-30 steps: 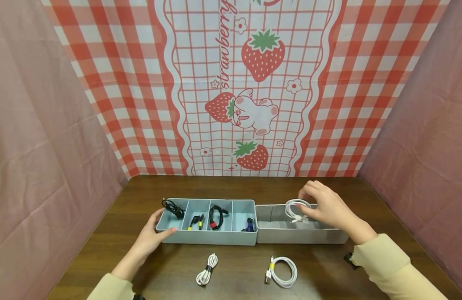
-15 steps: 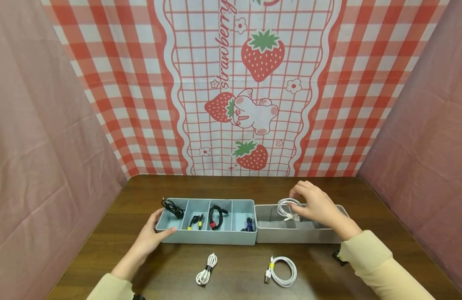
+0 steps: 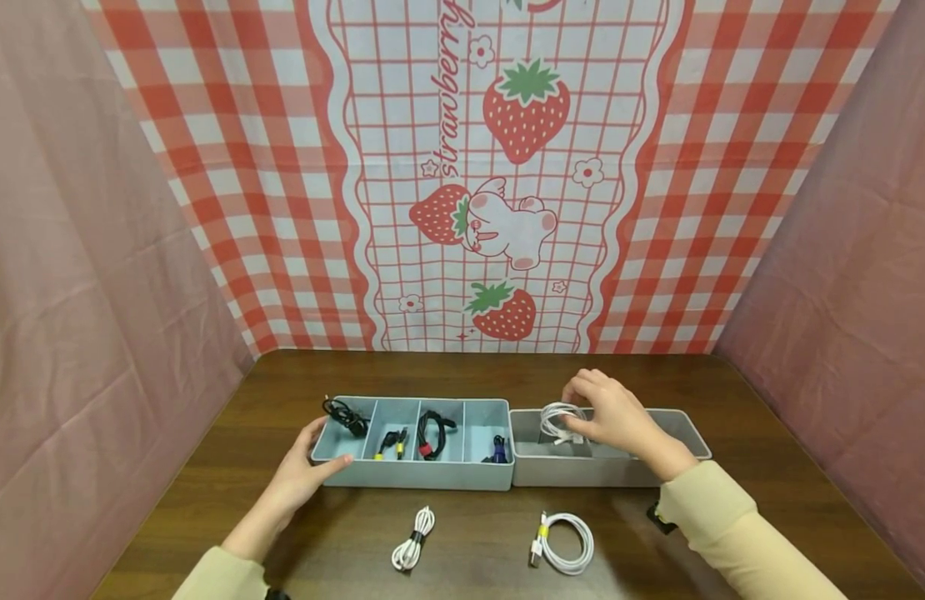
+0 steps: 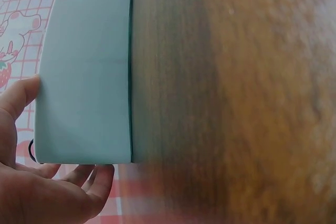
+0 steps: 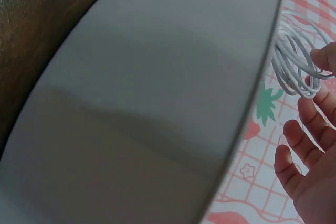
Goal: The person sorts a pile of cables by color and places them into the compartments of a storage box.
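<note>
A light-blue divided storage box (image 3: 417, 477) stands left of centre on the table. My left hand (image 3: 301, 468) holds its left end, thumb at the front rim and fingers against the end wall; the left wrist view shows these fingers (image 4: 100, 184) bent there. Over the left part of the grey storage box (image 3: 582, 473), my right hand (image 3: 616, 419) pinches a coiled white cable (image 3: 558, 421) between thumb and index finger. The right wrist view shows this coil (image 5: 294, 59) above the grey rim, the other fingers loosely bent.
Black cables (image 3: 435, 435) lie in the blue box's compartments, some with coloured ties. On the table (image 3: 477, 558) in front are a white cable with a black tie (image 3: 413, 540) and a coiled white cable with a yellow tie (image 3: 571, 546). A checked cloth (image 3: 267, 167) hangs behind.
My right hand has moved left along the grey box with the white cable, then dipped slightly lower. The left hand has stayed at the blue box's end.
</note>
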`<state>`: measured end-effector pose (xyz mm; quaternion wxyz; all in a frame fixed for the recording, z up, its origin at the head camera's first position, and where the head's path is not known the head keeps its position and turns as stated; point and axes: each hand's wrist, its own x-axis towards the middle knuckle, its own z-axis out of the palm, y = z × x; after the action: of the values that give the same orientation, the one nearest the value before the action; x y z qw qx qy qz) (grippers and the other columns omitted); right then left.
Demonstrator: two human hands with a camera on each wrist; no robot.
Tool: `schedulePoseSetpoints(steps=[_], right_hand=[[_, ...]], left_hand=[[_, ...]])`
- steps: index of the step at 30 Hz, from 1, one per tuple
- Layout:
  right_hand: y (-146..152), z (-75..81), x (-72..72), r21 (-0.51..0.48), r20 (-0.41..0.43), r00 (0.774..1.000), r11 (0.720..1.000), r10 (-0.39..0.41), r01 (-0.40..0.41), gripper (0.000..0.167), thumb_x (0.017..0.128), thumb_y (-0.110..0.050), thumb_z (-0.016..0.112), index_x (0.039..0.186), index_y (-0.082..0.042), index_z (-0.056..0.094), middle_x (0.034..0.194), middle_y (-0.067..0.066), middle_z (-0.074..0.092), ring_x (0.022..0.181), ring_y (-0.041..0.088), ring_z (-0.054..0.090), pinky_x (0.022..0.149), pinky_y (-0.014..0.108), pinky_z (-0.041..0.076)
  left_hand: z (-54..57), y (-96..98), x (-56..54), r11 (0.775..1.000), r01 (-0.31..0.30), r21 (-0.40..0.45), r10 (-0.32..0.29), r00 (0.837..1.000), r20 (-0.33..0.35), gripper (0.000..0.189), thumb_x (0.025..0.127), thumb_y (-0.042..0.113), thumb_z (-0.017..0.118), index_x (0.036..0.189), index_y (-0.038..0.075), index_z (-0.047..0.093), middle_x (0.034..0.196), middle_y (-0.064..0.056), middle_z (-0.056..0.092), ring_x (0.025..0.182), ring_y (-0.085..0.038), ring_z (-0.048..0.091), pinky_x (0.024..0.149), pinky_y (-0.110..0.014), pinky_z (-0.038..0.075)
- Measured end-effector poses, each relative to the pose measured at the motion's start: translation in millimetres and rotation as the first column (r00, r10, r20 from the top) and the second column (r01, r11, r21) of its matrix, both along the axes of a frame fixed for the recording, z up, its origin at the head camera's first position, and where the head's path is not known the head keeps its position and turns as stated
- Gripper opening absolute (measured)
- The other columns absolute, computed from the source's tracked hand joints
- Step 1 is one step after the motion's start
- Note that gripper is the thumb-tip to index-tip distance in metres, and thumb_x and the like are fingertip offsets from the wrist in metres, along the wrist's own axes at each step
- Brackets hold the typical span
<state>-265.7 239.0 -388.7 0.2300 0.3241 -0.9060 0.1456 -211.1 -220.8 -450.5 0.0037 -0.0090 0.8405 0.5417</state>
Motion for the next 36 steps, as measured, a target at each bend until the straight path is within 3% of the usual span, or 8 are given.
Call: schedulePoseSetpoints(steps=[22,36], right_hand=[[-10.6,-23.2,-5.0,0.093,0.035,0.998,0.995,-0.049,0.046,0.03,0.066,-0.03,0.084,0.083,-0.02,0.061,0.084,-0.008,0.052,0.078,0.01,0.045,0.068,0.033,0.039],[-9.8,-33.7,-10.6,0.153,-0.035,0.999,0.987,-0.039,0.044,0.028,0.063,-0.031,0.085,0.078,-0.022,0.063,0.08,-0.007,0.051,0.076,0.013,0.048,0.062,0.03,0.037]], left_hand=[[0.6,-0.5,0.3,1.0,-0.002,0.001,0.002,1.0,0.006,0.08,0.084,0.021,0.071,0.146,0.007,0.023,0.146,-0.027,0.03,0.132,-0.04,0.032,0.104,-0.052,0.029],[0.7,-0.2,0.3,1.0,-0.004,0.001,0.004,1.0,0.009,0.08,0.084,0.021,0.071,0.146,0.007,0.023,0.145,-0.027,0.031,0.13,-0.04,0.034,0.103,-0.051,0.031]])
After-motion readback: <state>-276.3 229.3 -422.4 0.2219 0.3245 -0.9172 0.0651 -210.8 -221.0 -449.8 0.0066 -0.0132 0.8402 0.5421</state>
